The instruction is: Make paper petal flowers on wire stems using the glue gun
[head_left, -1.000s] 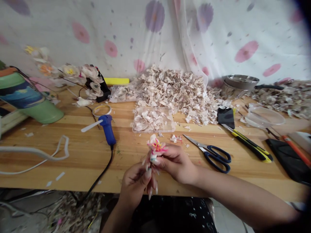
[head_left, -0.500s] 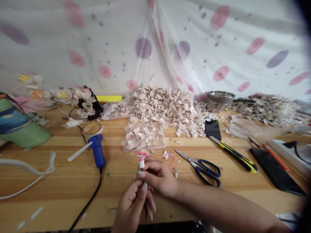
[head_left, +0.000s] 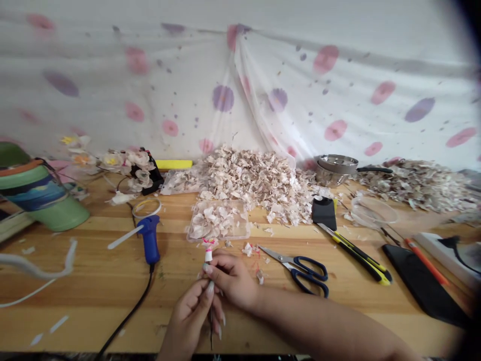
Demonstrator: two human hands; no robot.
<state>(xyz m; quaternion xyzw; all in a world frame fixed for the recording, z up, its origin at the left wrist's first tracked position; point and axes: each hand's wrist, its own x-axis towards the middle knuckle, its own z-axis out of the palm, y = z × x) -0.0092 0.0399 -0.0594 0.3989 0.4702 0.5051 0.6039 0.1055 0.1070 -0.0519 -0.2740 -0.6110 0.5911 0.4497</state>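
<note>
Between my hands stands a small handmade flower (head_left: 209, 253), with a pink top and a white tube-like base, upright on a thin dark stem (head_left: 211, 335). My right hand (head_left: 233, 281) pinches it just below the white base. Lower down, my left hand (head_left: 190, 313) is closed round the stem between thumb and fingers. The stem's end pokes out beneath. Right behind the flower lies a clear plastic box (head_left: 240, 228) of pale petals (head_left: 210, 220). Dark-blue-handled scissors (head_left: 310, 273) lie open to the right of my right hand.
A blue glue gun (head_left: 150, 240) with its cord lies left. Behind are a big petal heap (head_left: 255, 183), finished flowers (head_left: 139, 168) and a green bucket (head_left: 56, 200). To the right are a yellow-black box cutter (head_left: 356, 253), a black phone-like slab (head_left: 424, 286), a power strip (head_left: 451, 255) and metal bowls (head_left: 336, 168).
The camera view has tilted up slightly, so the background sits lower. My hands and the flower appear a little further left and keep the same grip.
</note>
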